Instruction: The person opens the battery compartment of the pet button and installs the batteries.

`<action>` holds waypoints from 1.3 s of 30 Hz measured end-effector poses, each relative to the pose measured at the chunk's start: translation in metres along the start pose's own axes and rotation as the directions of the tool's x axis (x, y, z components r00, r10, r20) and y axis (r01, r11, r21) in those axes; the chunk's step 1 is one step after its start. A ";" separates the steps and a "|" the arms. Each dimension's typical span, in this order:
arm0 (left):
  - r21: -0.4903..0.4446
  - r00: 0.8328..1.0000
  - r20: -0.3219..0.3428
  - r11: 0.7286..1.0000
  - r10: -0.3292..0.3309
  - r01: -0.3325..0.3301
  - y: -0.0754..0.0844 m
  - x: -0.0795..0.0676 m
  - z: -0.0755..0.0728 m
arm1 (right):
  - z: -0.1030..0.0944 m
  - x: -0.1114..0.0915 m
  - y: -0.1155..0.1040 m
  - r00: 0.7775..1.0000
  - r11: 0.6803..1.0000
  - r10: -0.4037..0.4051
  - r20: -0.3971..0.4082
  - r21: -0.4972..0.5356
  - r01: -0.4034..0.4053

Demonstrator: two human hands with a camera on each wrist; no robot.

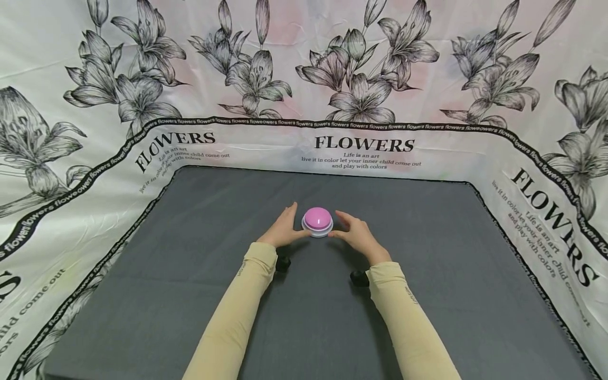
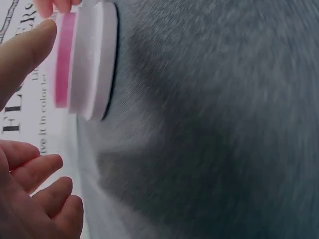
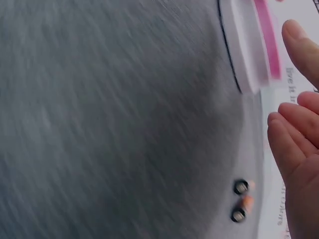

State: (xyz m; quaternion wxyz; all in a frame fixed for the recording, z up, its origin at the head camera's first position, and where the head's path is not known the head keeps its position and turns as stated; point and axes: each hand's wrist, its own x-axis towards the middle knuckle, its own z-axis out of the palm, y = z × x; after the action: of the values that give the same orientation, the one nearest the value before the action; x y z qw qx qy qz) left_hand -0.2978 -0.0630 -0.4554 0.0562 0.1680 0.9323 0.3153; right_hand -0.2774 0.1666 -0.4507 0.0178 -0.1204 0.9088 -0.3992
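Observation:
A round push button (image 1: 317, 218) with a glossy pink top and a white base stands on the grey table between the hands. The left hand (image 1: 285, 228) is at its left, thumb reaching to the near edge of the base and fingers spread away from it. Mirroring this on the other side, the right hand (image 1: 356, 235) has its thumb near the base and its fingers apart from it. In the left wrist view the button (image 2: 89, 64) shows side-on beside the thumb. The right wrist view catches part of the button (image 3: 249, 50) near the other thumb.
Two small cylinders with black rims and coppery sides, like batteries (image 3: 241, 187), lie past the right hand in the right wrist view. A dark grey cloth covers the table (image 1: 237, 211). White flower-printed fabric (image 1: 266, 148) borders it at the back and sides.

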 end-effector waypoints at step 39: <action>-0.183 0.995 -0.103 0.983 0.006 -0.025 0.000 0.009 0.021 | 0.023 0.016 0.004 0.999 0.999 0.026 -0.032 0.047 -0.025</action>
State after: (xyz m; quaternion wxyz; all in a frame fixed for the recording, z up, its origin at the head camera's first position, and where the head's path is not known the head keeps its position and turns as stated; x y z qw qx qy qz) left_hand -0.3017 -0.0481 -0.4718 0.0212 0.1531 0.8994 0.4089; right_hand -0.2907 0.1486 -0.4679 0.0111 -0.1019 0.9008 -0.4219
